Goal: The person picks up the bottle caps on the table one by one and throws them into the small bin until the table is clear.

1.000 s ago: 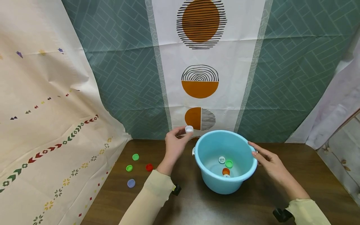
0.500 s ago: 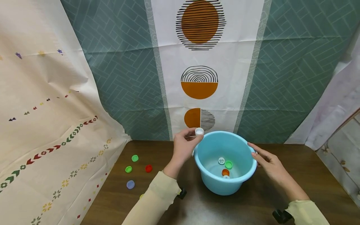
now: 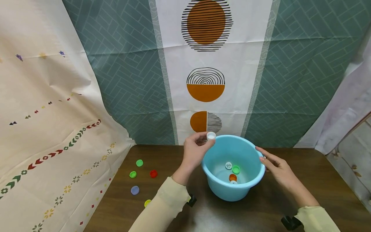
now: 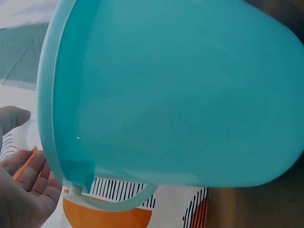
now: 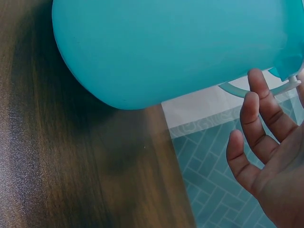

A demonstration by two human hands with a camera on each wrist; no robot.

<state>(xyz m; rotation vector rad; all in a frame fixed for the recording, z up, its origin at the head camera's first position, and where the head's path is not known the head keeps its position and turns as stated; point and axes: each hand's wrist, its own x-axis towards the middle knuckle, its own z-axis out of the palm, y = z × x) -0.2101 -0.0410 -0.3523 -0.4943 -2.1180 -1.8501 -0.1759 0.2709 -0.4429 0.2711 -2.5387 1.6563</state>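
Note:
In the head view my left hand (image 3: 195, 149) pinches a white bottle cap (image 3: 211, 136) between thumb and fingers, at the left rim of the light blue bucket (image 3: 229, 192). The left wrist view shows the cap (image 4: 26, 135) beside the bucket rim. My right hand (image 3: 278, 167) holds the bucket's right rim, with its thumb over the edge. In the right wrist view its other fingers (image 5: 254, 114) lie loosely bent near the outer wall. Inside the bucket are a white cap (image 3: 228, 165), a green cap (image 3: 236, 169), an orange cap (image 3: 233, 177) and another white one, partly hidden.
On the brown wooden table (image 3: 203, 216), left of the bucket, lie two green caps, one a bright green cap (image 3: 133, 174), plus a red cap (image 3: 153, 173), a bluish-purple cap (image 3: 134, 190) and a yellow cap (image 3: 147, 203) beside the left sleeve. Patterned cloth (image 3: 130, 80) hangs behind.
My left hand has moved right with the white cap, from beside the bucket to its left rim. The yellow cap has come out from behind the sleeve. My right hand stays on the rim.

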